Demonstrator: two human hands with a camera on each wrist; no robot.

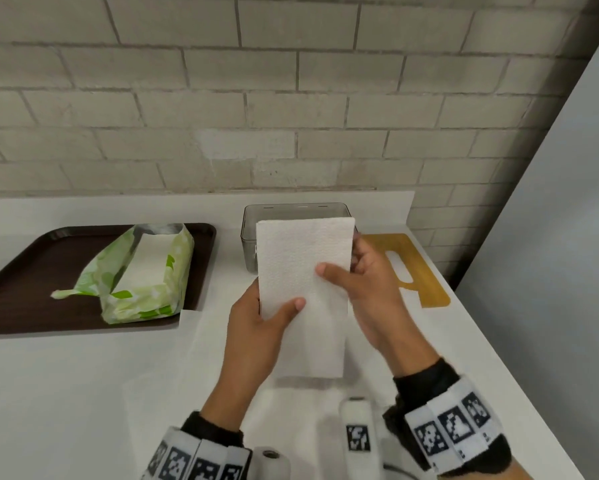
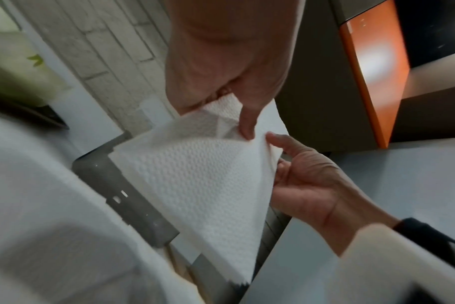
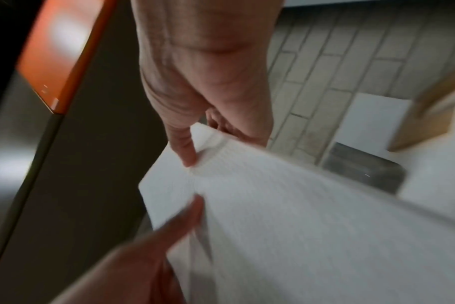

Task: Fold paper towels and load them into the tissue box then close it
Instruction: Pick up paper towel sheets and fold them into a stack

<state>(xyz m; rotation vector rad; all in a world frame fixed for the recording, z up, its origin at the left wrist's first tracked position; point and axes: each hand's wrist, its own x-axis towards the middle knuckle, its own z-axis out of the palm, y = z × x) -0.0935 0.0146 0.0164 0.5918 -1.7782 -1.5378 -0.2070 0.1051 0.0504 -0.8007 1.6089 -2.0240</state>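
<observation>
I hold a folded white paper towel (image 1: 301,258) upright over the counter, in front of the open grey tissue box (image 1: 248,237). My left hand (image 1: 274,313) pinches its lower left edge, thumb on the front face. My right hand (image 1: 339,275) pinches the right edge, thumb across the front and fingers behind. In the left wrist view the towel (image 2: 203,181) hangs over the box (image 2: 133,205), with the right hand (image 2: 307,185) beside it. The right wrist view is blurred but shows the towel (image 3: 299,226) and the box (image 3: 364,166). The box's inside is hidden by the towel.
The wooden slotted lid (image 1: 426,282) lies flat to the right of the box. A brown tray (image 1: 31,265) at the left holds an opened green towel package (image 1: 138,271). A brick wall (image 1: 291,98) backs the white counter (image 1: 83,393), whose right edge runs diagonally near the lid.
</observation>
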